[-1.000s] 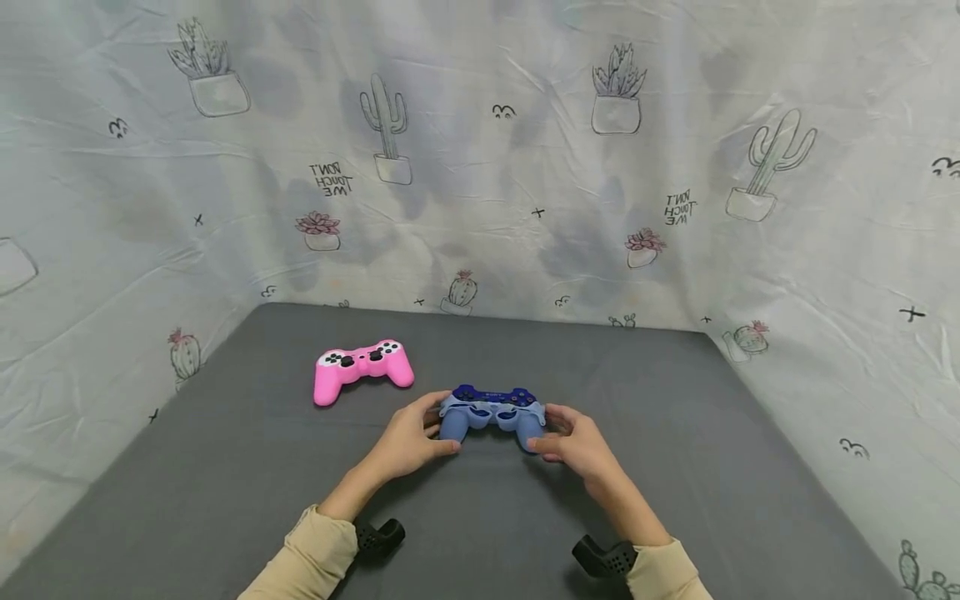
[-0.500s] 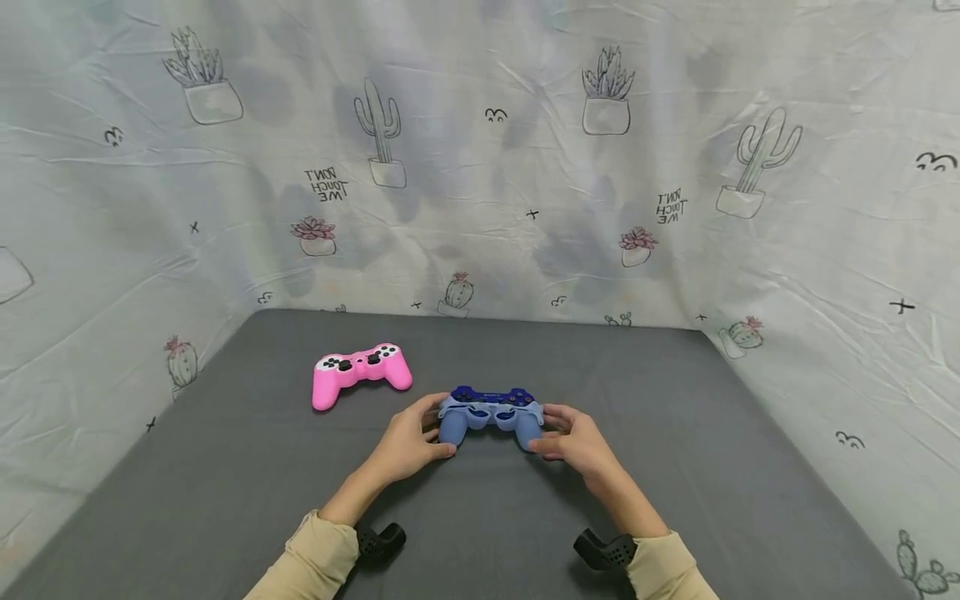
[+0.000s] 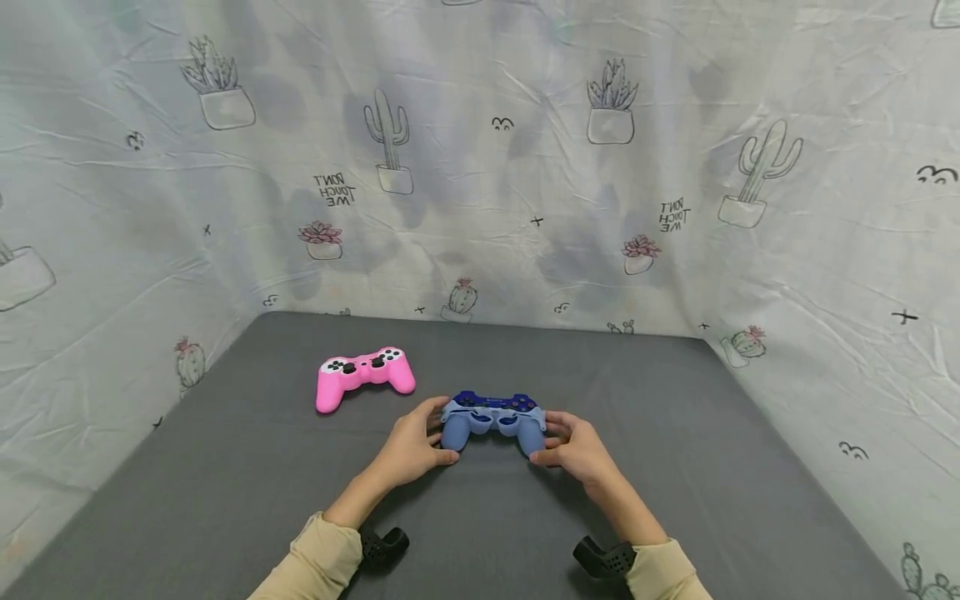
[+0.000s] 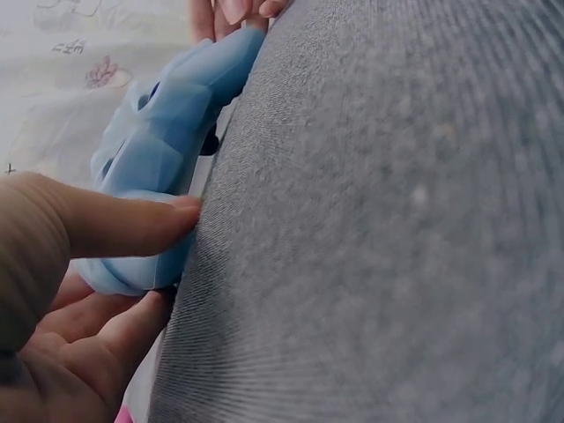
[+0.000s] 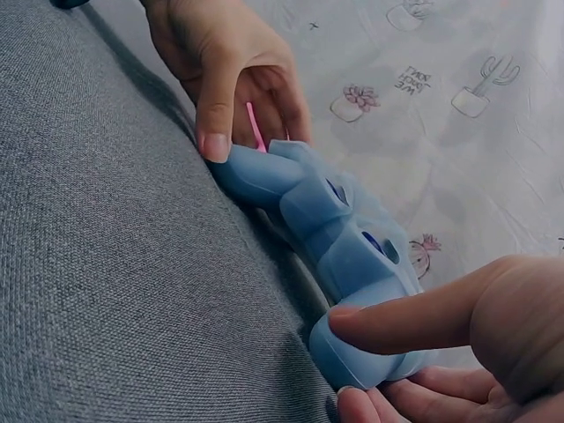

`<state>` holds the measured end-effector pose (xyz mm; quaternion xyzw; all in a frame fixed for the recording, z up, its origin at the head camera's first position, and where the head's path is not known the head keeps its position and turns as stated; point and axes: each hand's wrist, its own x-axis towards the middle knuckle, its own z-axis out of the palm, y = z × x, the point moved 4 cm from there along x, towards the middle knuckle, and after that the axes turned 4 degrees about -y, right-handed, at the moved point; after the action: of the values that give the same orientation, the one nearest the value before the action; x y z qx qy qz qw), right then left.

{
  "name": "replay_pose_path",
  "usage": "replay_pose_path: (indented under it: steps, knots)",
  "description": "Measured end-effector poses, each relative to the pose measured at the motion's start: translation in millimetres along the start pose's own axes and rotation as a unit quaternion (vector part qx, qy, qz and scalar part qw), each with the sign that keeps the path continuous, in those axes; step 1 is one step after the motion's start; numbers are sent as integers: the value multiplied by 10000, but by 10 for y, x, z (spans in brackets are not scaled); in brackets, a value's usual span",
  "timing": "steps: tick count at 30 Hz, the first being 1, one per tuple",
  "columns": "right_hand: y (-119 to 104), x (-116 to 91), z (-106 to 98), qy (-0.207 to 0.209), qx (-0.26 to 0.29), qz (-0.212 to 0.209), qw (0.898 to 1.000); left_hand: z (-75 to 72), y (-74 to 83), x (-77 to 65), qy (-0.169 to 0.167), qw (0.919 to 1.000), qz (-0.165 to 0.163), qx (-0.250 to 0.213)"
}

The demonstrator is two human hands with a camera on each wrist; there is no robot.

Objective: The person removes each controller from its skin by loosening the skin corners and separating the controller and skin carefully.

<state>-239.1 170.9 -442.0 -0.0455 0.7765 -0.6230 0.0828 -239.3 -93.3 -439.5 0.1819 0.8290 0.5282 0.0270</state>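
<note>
A dark blue game controller (image 3: 491,403) sits at the middle of the grey table, in a light blue silicone cover (image 3: 455,432). The cover wraps both handles and the near side, while the dark button face shows at the far side. My left hand (image 3: 408,443) holds the left handle, thumb on the near side and fingers around the outer edge. On the other handle, my right hand (image 3: 579,450) has a matching hold. In the left wrist view the thumb presses the cover (image 4: 159,159); the right wrist view shows both thumbs on the cover (image 5: 317,211).
A pink game controller (image 3: 365,372) lies to the left and farther back on the grey table (image 3: 480,525). Behind and along both sides hangs a pale cloth (image 3: 480,167) printed with cacti. A black wrist mount (image 3: 384,546) is on each forearm.
The view has shifted slightly with the head. Both hands keep their hold on the blue controller, and the right thumb sits slightly lower on its handle. The pink controller stays put.
</note>
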Motion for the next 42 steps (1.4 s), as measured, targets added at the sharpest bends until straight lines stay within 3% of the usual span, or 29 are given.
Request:
replay_pose_path:
  steps: [8,18,22,26,29,33,42]
  knots:
    - [-15,-40,0,75,-380,-27,9992,-4,-6,-18,153,9999,33,51]
    - [-24,-23,84,300,-690,-240,9969,-46,-46,-92,-9,9981,96,-614]
    - [-44,-10,45,339,-545,-226,9977,-63,-41,-84,-231,9982,74,-545]
    - [-31,-10,-28,143,-28,-166,9998,-50,-73,-71,-494,9986,-1,-201]
    - [-35,-7,-85,1,323,-200,9993,-40,-83,-51,-606,9979,68,-210]
    - [-51,7,-139,-11,310,-206,9993,-63,-48,-30,-617,9976,143,-277]
    - [-29,18,-146,-84,518,-121,9985,-104,12,-14,-766,9897,97,-1205]
